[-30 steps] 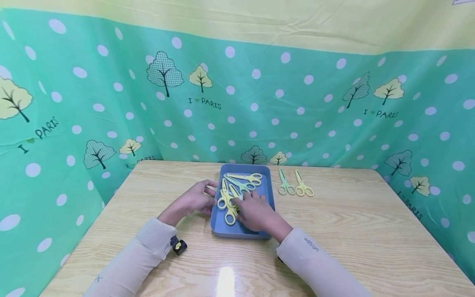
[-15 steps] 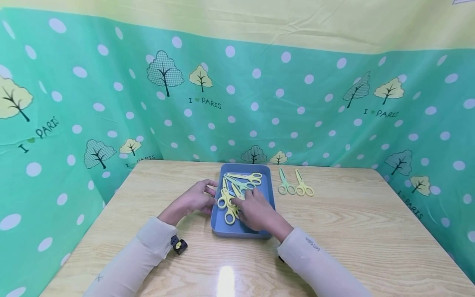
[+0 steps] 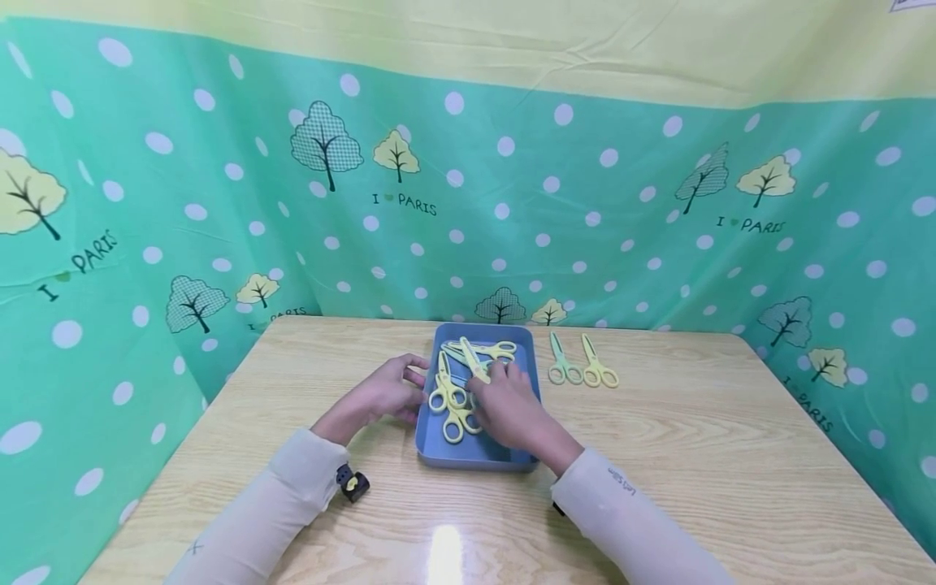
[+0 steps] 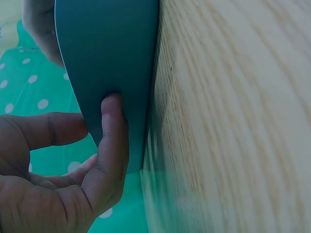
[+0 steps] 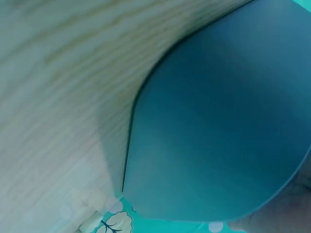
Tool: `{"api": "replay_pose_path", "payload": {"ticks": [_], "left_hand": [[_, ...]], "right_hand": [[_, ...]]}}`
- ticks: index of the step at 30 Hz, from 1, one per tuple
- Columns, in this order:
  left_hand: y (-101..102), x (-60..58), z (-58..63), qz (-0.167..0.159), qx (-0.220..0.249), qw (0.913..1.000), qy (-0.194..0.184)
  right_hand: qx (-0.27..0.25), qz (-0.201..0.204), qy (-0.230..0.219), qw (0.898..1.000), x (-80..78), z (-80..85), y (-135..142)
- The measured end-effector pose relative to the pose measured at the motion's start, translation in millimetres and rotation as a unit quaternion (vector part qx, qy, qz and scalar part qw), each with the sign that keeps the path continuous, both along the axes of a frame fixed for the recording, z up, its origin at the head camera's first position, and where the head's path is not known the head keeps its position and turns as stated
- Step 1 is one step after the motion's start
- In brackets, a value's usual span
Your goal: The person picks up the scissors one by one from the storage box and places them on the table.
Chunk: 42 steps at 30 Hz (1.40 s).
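In the head view a blue tray (image 3: 478, 461) holds several scissors with yellow or green handles. My right hand (image 3: 508, 406) is over the tray and grips a pair of yellow scissors (image 3: 472, 354), its tip directed away from me; the palm covers the handles. Yellow scissors (image 3: 444, 388) lie to the left of that hand, above another yellow pair (image 3: 455, 426). Farther back are yellow scissors (image 3: 500, 350), which overlap a green pair. At the tray's left side my left hand (image 3: 387, 390) holds the wall, one finger (image 4: 112, 121) pressed against its outside in the left wrist view.
Green scissors (image 3: 561, 361) and yellow scissors (image 3: 597, 363) lie side by side on the wooden table (image 3: 695, 422), right of the tray. A green dotted curtain (image 3: 409, 252) stands behind the table's back edge. The tray's outer wall (image 5: 214, 131) fills much of the right wrist view.
My right hand has shifted slightly, and the yellow scissors it grips have come up and forward over the others in the tray. The left hand stays at the tray's side.
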<state>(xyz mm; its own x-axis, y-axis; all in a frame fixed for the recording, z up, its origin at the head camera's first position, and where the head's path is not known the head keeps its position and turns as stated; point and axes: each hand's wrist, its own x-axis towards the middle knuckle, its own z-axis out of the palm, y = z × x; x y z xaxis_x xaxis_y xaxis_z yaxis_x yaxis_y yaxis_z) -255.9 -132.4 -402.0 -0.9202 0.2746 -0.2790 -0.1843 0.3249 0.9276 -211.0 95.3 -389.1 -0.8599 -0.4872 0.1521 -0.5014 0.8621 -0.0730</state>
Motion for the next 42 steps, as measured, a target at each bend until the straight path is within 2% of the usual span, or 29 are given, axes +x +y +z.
{"api": "replay_pose_path", "payload": {"ticks": [9, 18, 27, 33, 42], "left_hand": [[-0.1, 1.4, 0.8, 0.000, 0.004, 1.0000, -0.002], [0.0, 0.6, -0.6, -0.001, 0.003, 1.0000, 0.000], [0.5, 0.5, -1.2, -0.003, -0.001, 1.0000, 0.003], [0.3, 0.6, -1.3, -0.003, 0.002, 1.0000, 0.001], [0.8, 0.7, -1.3, 0.003, 0.001, 1.0000, -0.003]], "right_hand": [[-0.043, -0.042, 0.028, 0.998, -6.0, 7.0, 8.1], [-0.058, -0.079, 0.026, 0.995, -14.9, 8.5, 24.8], [-0.099, -0.155, 0.015, 0.983, -24.2, 8.7, 47.4], [-0.108, -0.199, 0.007, 0.974, -31.2, 8.4, 67.0], [-0.124, -0.235, -0.015, 0.964, -42.8, 5.6, 101.7]]}}
